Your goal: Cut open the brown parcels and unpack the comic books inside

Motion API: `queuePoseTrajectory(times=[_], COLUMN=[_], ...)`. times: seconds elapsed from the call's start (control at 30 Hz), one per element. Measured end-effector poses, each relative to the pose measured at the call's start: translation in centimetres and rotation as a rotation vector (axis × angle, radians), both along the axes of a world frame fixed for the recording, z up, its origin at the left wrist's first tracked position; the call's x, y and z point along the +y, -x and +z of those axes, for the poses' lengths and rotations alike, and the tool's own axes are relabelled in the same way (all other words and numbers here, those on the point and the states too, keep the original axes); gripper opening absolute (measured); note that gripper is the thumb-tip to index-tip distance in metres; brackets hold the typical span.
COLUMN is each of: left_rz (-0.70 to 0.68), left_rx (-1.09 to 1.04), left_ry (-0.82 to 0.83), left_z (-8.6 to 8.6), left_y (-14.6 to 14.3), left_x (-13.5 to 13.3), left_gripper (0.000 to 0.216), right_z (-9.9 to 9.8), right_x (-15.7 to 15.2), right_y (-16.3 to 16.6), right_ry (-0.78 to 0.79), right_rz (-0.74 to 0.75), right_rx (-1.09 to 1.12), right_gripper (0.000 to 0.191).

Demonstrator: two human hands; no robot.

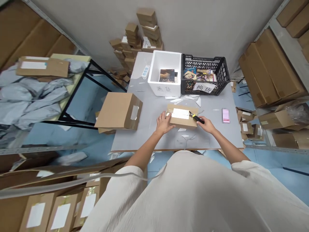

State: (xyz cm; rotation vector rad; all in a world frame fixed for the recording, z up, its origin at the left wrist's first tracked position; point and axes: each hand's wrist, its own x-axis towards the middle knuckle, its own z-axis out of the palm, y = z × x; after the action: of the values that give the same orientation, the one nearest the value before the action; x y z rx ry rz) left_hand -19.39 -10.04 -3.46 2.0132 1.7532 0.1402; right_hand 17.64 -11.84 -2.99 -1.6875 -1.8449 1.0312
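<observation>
A small cardboard box with a white label on top lies on the grey table in front of me. My left hand rests against the box's left end, fingers spread over its edge. In my right hand is a black and yellow utility knife, gripped by its handle. The knife's tip points left, at the right end of the label on the box top. Whether the blade touches the cardboard I cannot tell.
Behind the box stand a white foam bin and a black plastic crate, both holding books. A larger carton stands at the table's left edge. A phone lies to the right. Paper scraps litter the table.
</observation>
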Motion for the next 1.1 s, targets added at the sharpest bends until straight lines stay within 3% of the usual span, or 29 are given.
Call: queuePoseTrajectory(times=[0.23,0.53,0.63,0.73,0.83,0.97,1.1], left_rz=[0.115,0.087,0.075,0.082,0.079,0.138,0.196], left_rx=[-0.136,-0.177,-0.174,-0.193,-0.213,-0.231,-0.274], left_ry=[0.118,0.053,0.08,0.192,0.291,0.238,0.148], left_z=[-0.4,4.4,5.3,4.7,2.9,0.8,-0.2], left_y=[-0.7,-2.1,-2.2,-2.5,-3.1,-4.2,-4.8], left_x=[0.5,1.7,1.7,1.6,1.8,2.3,2.8], left_gripper=[0.102,0.101,0.1,0.097,0.09,0.08,0.085], right_z=[0.5,2.7,3.0,2.6,1.6,0.3,-0.7], right_x=[-0.5,0.1,0.0,-0.1,0.2,1.0,1.7], right_y=[1.2,-0.5,-1.0,-1.3,-1.8,-2.2,-2.1], right_ry=[-0.01,-0.128,-0.123,-0.104,-0.083,-0.088,-0.094], right_rz=[-0.079,-0.243,-0.269,-0.288,-0.312,-0.357,-0.336], right_rx=[-0.035,-0.014,-0.014,-0.03,-0.049,-0.008,0.056], right_gripper=[0.054,0.062,0.065,0.066,0.066,0.068,0.069])
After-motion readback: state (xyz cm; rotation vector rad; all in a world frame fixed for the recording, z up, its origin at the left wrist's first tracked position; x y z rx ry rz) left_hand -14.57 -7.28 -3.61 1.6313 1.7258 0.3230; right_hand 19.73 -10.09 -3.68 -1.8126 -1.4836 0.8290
